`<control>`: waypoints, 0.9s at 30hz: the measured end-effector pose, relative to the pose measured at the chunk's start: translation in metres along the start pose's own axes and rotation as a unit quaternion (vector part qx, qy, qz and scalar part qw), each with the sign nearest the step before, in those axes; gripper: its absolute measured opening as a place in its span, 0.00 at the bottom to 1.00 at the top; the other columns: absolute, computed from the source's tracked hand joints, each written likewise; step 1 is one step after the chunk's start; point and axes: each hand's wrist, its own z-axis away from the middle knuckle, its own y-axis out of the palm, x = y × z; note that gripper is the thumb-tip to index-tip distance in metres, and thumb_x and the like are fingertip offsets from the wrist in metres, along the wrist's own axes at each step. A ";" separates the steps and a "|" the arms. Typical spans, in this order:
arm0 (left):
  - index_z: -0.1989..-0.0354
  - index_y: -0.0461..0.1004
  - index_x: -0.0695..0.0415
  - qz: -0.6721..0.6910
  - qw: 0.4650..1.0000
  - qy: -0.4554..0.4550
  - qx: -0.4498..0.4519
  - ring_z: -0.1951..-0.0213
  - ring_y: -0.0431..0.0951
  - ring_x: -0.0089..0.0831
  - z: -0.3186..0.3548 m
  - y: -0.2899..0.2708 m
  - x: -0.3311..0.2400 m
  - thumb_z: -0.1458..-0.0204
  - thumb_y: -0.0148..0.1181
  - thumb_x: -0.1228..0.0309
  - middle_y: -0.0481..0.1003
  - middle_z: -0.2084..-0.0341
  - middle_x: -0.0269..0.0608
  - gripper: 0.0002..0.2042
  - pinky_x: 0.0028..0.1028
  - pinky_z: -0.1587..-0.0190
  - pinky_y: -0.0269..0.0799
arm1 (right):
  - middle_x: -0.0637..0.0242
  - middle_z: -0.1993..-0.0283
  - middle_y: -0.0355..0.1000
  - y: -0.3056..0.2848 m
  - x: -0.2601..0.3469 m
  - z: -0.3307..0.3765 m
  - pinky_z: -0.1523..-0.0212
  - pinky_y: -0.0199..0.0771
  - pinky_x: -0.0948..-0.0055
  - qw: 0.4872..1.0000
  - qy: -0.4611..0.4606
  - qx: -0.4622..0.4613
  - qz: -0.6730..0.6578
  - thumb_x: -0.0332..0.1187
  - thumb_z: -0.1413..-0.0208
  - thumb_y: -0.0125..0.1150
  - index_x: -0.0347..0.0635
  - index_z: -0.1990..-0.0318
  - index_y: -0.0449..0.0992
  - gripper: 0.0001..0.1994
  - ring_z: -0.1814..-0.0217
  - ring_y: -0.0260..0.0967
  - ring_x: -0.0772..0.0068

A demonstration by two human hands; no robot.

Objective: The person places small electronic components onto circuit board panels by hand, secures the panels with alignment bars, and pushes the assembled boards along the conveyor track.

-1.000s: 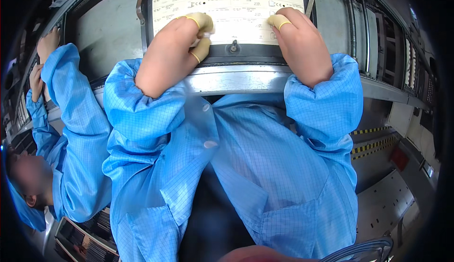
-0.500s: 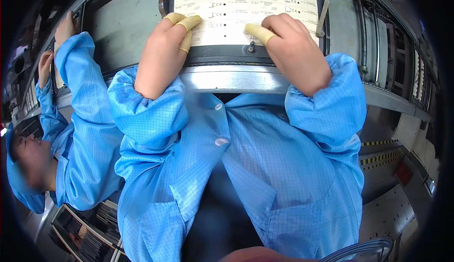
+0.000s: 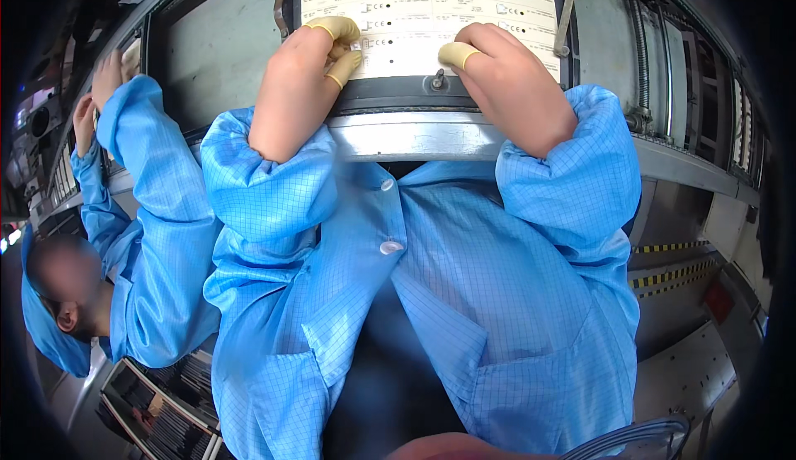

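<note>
A cream panel, marked in printed rows with small white-grey shapes and black dots, lies in a dark frame. Yellow finger cots cover some fingertips of my left hand; its thumb and fingers are bent into a pinch over the panel's lower left part. Whatever sits between those tips is too small to make out. Over the lower right part rests my right hand, with a yellow cot on the thumb and fingers curled against it. Its fingertips are mostly hidden, so any held thing does not show.
Metal arms flank the frame, and a small knob stands on its near edge. A silver rail runs before me. At left, a co-worker in a blue coat reaches over the line, above a rack of dark boards.
My left hand has shifted slightly right and its fingers have closed from lying flat into a pinch. My right fingers have curled in more. The co-worker's head and hands have moved.
</note>
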 end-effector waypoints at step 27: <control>0.70 0.74 0.58 -0.040 0.995 0.081 -0.035 0.69 0.74 0.40 -0.003 0.005 0.006 0.57 0.60 0.77 0.75 0.72 0.42 0.05 0.30 0.66 0.72 | 0.65 0.66 0.69 -0.035 0.000 0.041 0.69 0.66 0.81 0.975 0.163 -0.121 -0.094 0.20 0.50 0.56 0.37 0.61 0.74 0.08 0.72 0.65 0.75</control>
